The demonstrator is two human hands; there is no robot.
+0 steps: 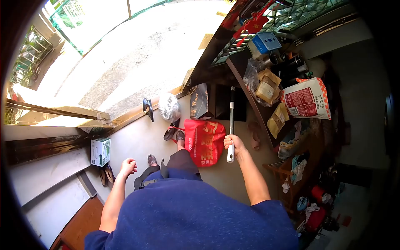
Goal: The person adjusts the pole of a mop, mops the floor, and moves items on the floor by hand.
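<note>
My right hand (pixel 236 144) is wrapped round a pole (pixel 232 121) with a silver-and-black shaft and a white end piece. The pole points away from me toward the dark stand by the doorway; I cannot make out what is at its far end. My left hand (pixel 128 166) hangs free at my left side, its fingers curled in, with nothing visible in them. Between the pole and my legs, a red shopping bag (pixel 205 143) with gold lettering rests on the floor.
Near the doorsill are a clear plastic bag (pixel 169 107), a black shoe (pixel 147 109) and a dark box (pixel 200 101). To the right, a cabinet top holds a red-and-white sack (pixel 306 99), a blue box (pixel 265 42) and brown packets. A green-white carton (pixel 100 151) stands left.
</note>
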